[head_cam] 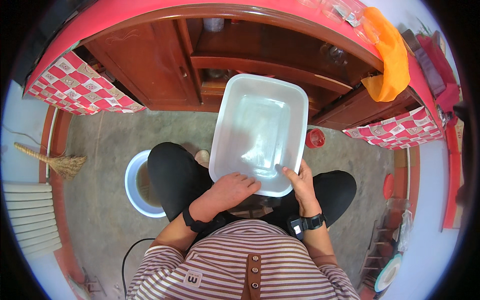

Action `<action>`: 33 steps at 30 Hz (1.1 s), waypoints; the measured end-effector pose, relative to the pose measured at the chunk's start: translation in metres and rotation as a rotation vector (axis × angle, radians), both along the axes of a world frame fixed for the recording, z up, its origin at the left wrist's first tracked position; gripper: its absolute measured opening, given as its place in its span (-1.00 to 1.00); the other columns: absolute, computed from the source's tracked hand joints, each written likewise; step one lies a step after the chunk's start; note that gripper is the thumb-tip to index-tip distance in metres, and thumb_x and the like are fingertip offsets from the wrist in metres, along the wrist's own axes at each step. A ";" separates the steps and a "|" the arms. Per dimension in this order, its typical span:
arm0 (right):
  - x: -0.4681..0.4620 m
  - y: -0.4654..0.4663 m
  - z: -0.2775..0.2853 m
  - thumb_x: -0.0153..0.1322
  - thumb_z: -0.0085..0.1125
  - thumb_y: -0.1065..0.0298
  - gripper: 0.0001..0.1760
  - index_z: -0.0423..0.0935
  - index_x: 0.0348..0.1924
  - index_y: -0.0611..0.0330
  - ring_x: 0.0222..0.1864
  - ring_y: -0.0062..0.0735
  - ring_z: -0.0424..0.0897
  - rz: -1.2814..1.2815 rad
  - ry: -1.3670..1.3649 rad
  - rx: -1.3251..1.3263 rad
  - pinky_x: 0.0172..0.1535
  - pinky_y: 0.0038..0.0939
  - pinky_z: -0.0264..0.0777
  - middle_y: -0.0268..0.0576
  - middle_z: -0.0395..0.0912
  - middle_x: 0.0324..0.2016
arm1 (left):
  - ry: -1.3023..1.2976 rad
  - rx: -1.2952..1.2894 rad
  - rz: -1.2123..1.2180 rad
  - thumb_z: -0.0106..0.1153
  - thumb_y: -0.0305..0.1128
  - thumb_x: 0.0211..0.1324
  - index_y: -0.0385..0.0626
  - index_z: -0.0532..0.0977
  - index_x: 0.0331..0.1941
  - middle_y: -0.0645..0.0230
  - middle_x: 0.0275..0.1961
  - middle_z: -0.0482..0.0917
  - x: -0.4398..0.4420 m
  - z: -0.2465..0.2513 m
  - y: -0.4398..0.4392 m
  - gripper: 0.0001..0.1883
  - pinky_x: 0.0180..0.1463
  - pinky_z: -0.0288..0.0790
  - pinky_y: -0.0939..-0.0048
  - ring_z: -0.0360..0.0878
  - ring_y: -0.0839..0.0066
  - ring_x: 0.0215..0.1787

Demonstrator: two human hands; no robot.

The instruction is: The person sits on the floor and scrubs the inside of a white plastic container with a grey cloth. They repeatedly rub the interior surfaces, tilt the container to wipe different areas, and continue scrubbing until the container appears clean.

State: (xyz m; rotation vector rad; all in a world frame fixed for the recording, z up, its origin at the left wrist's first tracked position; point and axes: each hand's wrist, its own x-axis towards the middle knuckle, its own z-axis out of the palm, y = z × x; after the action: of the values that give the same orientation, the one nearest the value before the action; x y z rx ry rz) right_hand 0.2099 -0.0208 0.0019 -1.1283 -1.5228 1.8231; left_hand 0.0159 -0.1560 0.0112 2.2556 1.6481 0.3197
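Observation:
A pale grey-white rectangular plastic basin (245, 123) is tilted up in front of me, its shiny, wet-looking inside towards the camera. My right hand (304, 185) grips the near right corner, thumb inside the wall and the other fingers mostly hidden behind it. Over the near rim curl the fingers of my left hand (232, 192), left of centre; its thumb is out of sight. The basin stands above and between my knees, and its underside is hidden.
A round basin of murky water (144, 183) sits on the floor by my left knee. Ahead stands a brown wooden cabinet (150, 63). A red container (315, 138) is on the floor before it. An orange cloth (388, 56) hangs off the cabinet top. A straw broom (62, 163) leans left.

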 end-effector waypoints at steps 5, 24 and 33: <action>-0.001 0.000 -0.009 0.35 0.02 0.51 -0.59 0.40 0.06 0.45 -0.13 -0.45 0.52 -0.076 -0.041 0.152 0.00 -0.44 0.37 -0.11 0.56 -0.14 | -0.267 0.310 0.074 0.19 -0.19 0.10 -0.09 0.36 0.18 0.18 0.23 0.40 -0.006 0.022 -0.007 -0.44 0.43 0.02 0.15 0.27 0.15 0.35; 0.004 0.019 0.067 0.47 -0.02 0.38 -0.64 0.41 0.11 0.30 -0.24 -0.51 0.53 -0.501 0.263 0.289 -0.13 -0.48 0.44 -0.24 0.51 -0.19 | -1.730 -0.143 0.704 -0.05 -0.54 -0.22 -0.24 0.17 0.33 0.19 0.15 0.45 -0.075 -0.021 0.009 -0.19 0.17 0.31 0.45 0.38 0.34 0.19; -0.050 0.017 0.208 0.49 -0.10 0.33 -0.50 0.23 0.26 0.36 0.09 -0.16 0.49 -0.318 0.928 0.281 0.20 -0.18 0.30 0.01 0.47 0.05 | -1.774 -0.343 0.751 -0.08 -0.57 -0.23 -0.21 0.20 0.32 0.21 0.13 0.46 -0.067 -0.029 0.017 -0.19 0.14 0.35 0.45 0.42 0.35 0.13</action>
State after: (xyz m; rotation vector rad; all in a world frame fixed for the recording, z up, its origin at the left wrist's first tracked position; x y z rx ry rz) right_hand 0.1595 -0.0041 0.2098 -0.2648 -0.9253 1.5033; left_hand -0.0515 -0.1391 -0.0174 0.3463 1.0815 1.4473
